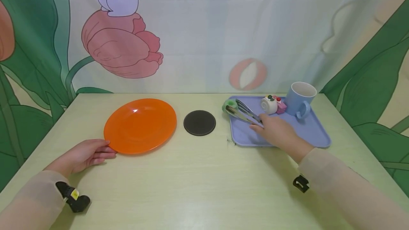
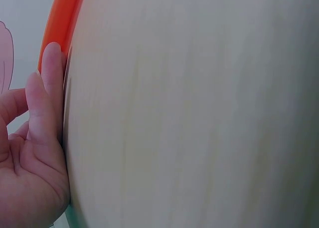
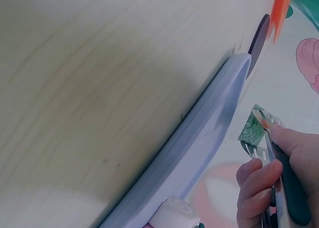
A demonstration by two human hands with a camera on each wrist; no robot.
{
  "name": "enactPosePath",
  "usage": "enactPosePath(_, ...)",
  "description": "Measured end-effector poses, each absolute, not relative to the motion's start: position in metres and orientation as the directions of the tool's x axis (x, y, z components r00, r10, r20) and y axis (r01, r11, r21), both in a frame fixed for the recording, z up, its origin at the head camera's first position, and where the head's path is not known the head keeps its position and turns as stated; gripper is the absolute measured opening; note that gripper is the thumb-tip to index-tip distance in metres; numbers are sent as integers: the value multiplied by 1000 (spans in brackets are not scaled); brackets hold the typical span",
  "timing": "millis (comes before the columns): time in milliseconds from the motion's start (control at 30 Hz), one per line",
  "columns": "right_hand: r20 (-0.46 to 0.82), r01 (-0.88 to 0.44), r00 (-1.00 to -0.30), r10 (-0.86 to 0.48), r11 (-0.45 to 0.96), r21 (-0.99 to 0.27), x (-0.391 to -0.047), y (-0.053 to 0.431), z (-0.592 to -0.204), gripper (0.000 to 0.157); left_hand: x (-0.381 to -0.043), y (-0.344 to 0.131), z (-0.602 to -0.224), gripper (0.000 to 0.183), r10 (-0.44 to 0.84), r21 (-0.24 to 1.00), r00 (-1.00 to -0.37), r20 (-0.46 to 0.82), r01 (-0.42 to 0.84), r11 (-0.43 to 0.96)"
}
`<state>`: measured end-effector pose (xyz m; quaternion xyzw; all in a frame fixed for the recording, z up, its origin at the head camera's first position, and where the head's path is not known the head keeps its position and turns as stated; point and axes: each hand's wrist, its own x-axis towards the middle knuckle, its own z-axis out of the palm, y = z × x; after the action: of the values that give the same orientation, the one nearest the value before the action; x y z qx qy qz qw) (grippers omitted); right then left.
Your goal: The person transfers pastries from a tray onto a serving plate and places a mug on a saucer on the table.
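On the left, an orange plate (image 1: pixel 140 125) lies on the table. My left hand (image 1: pixel 87 155) holds its near-left rim, thumb side on the edge and other fingers lower down. My right hand (image 1: pixel 278 130) grips metal tongs with dark handles (image 3: pixel 294 193) over the blue tray (image 1: pixel 306 134). Between the tongs' tips is a small green toy cake (image 1: pixel 229 106), held above the tray's left edge; the right wrist view shows this green cake (image 3: pixel 252 130) from another side. A white roll cake (image 1: pixel 268 105) and a pink cake piece (image 1: pixel 280 106) sit together on the tray.
A light blue mug (image 1: pixel 299 99) stands on the tray's far right, handle toward the front. Between plate and tray lies a round black coaster (image 1: pixel 199 122). A printed curtain (image 1: pixel 198 38) hangs behind the table's back edge.
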<state>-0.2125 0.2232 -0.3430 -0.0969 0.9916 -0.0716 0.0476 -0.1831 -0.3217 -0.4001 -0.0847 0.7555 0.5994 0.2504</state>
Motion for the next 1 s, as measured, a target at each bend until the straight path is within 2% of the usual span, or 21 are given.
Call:
enactPosePath(300, -86, -201, -972, -219, 963, -180, -215, 219, -346, 41, -184, -322, -401, 47, 178, 862, -859, -480, -424, 277)
enactPosePath(1000, -89, -231, -964, -252, 953, -199, -214, 207, -347, 41, -183, -322, -400, 47, 182, 866, -862, -473, -417, 274)
